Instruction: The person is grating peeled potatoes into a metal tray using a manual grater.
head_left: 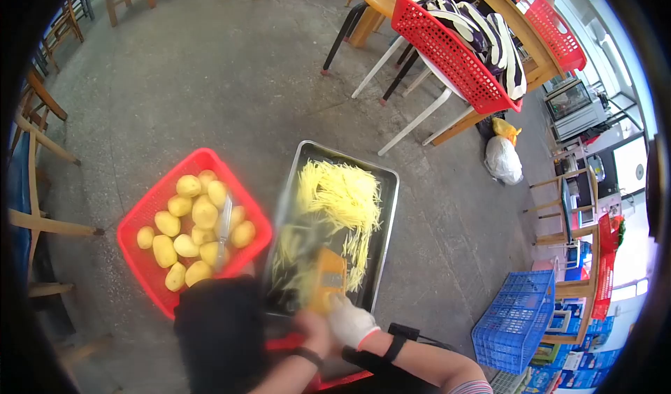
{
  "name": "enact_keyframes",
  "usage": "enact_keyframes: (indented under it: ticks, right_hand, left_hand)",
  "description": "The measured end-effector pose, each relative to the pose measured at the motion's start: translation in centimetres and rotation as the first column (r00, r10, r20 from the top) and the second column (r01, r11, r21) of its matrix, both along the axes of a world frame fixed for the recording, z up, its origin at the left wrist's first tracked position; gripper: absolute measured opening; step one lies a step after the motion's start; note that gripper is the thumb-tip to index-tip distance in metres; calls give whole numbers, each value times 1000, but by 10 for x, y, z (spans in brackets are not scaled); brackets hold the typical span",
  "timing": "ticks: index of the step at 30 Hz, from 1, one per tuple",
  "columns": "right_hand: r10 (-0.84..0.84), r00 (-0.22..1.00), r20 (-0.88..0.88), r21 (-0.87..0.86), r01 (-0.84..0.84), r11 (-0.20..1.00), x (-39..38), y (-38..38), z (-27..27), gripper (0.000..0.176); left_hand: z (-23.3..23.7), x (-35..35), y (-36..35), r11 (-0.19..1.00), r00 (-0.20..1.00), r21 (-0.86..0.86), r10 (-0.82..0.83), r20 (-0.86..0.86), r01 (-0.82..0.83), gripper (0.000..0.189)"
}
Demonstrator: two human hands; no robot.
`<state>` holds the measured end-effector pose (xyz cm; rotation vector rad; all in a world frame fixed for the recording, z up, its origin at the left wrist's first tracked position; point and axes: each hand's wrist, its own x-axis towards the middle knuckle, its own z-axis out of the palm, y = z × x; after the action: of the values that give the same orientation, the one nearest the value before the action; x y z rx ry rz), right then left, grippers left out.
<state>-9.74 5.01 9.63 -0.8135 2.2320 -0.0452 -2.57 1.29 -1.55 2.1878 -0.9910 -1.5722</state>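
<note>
A yellow-orange grater (328, 278) with a metal blade leans into a metal tray (388, 234). My bare left hand (314, 330), partly blurred, is closed at the grater's lower end. My right hand (349, 320), in a white glove, presses closed on the grater's lower face; whatever it holds is hidden. Pale yellow potato shreds (340, 192) are heaped in the tray's far part, with more trailing down its right side. Left of the grater, the shreds are smeared by motion.
Left of the tray, a red basket (143, 276) holds several peeled potatoes (205, 213) and a knife (224, 230). Striped eggplants (482, 34) fill another red basket (461, 65) on a stool. Blue crates (514, 317) stand at right, a wooden chair (31, 184) at left.
</note>
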Motion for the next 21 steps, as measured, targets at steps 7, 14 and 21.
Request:
enact_keyframes:
  ticks: [7,14,21]
  right_hand:
    - [-143,985,-94,-3,143,990,-51,-34,-87,37]
    - [-41,986,-162,-89,26,996,-94,-10,-165,34]
    - [2,1000,6,-19,-2,1000,-6,8,-1,38]
  left_hand:
    - [-20,7,0,985,987,-64,-160,17,161,32]
    - [-8,-2,-9,987,987,106,-129,98,118,35]
    - [72,-12,-24,964,966,57,-260,-12,260,37]
